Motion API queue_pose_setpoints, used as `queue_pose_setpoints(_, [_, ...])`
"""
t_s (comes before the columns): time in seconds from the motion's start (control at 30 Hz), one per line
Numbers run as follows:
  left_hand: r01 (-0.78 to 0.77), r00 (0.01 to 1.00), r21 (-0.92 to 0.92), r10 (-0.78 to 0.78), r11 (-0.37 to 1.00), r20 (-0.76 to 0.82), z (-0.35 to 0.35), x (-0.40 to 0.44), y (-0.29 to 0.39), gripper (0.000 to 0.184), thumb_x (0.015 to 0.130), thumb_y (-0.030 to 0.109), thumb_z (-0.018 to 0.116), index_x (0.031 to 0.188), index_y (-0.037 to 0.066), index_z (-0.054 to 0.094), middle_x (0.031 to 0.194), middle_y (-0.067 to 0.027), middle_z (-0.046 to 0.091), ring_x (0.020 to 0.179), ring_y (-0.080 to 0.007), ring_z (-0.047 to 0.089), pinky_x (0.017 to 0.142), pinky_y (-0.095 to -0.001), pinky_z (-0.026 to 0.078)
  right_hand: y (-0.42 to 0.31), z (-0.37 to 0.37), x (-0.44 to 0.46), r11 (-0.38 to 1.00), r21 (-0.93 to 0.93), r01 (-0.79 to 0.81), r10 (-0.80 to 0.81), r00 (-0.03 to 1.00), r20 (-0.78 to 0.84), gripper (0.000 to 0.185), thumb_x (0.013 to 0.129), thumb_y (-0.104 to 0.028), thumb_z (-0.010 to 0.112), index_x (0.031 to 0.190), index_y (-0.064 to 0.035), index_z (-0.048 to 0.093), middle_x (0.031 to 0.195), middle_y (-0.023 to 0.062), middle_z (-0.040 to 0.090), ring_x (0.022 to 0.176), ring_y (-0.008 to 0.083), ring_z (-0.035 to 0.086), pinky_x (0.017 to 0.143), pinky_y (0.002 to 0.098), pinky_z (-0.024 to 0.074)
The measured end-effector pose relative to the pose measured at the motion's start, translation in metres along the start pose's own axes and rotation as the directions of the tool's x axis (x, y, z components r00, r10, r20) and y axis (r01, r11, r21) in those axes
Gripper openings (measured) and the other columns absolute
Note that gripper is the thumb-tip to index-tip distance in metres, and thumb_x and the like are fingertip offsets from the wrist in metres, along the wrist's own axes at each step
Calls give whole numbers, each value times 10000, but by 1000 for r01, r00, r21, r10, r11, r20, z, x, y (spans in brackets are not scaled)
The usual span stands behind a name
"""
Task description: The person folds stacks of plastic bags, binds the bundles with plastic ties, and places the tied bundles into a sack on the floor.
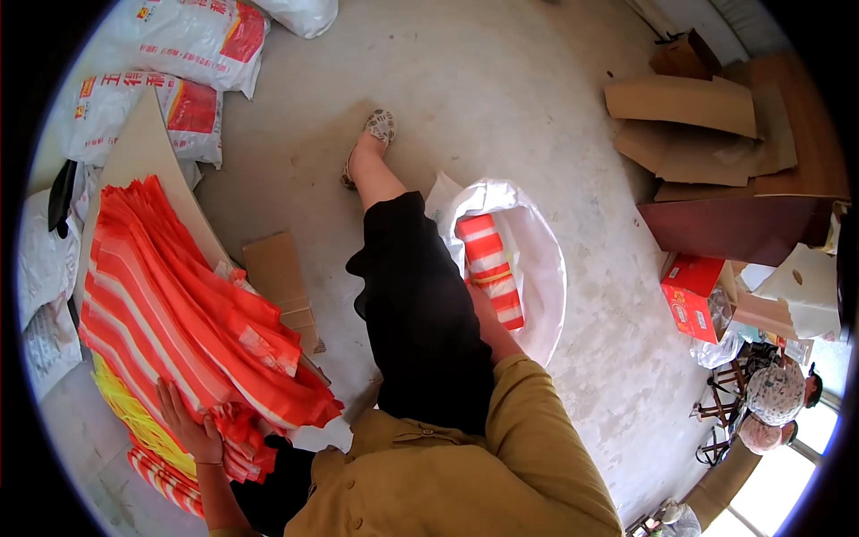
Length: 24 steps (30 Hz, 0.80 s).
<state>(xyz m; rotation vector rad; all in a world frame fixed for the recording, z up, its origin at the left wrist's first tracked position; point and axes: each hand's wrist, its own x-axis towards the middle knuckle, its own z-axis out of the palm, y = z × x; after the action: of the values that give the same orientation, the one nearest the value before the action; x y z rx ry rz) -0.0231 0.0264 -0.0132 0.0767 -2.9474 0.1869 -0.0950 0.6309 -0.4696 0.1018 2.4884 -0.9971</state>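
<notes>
My left hand lies on the edge of a pile of red-and-white striped plastic bags, fingers stretched out and apart. Below the pile shows a bunch of yellow strips, with more striped bags under it. On the other side of my leg, my right forearm reaches into an open white sack. Inside stands a bundle of red-and-white striped bags with a yellowish band around its middle. My right hand is beside this bundle, but its fingers are hidden, so its grip cannot be made out.
Printed white sacks are stacked at upper left. A flat piece of cardboard lies near the pile. At right are a brown cabinet, folded cardboard and a red box. Other people sit at far right.
</notes>
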Motion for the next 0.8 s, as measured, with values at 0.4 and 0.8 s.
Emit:
queue_pose_setpoints(0.4, [-22, 1000, -12, 22, 1000, 3, -4, 3, 4, 764, 1074, 614, 344, 1628, 90, 368, 1696, -169, 343, 1576, -397, 294, 1258, -552, 246, -37, -17, 3, 898, 336, -285, 348, 926, -144, 612, 996, -231, 550, 1545, -5, 404, 1395, 320, 587, 1290, 498, 573, 1078, 541, 479])
queue_pose_setpoints(0.8, [-19, 1000, -13, 20, 1000, 3, -3, 2, 2, 773, 1074, 626, 336, 1632, 92, 364, 1701, -163, 336, 1578, -392, 291, 1259, -547, 246, -96, -123, -36, 892, -134, -431, 355, 854, -380, 823, 861, -336, 816, 1559, -127, 435, 1545, 251, 457, 1442, 416, 446, 1159, 452, 422])
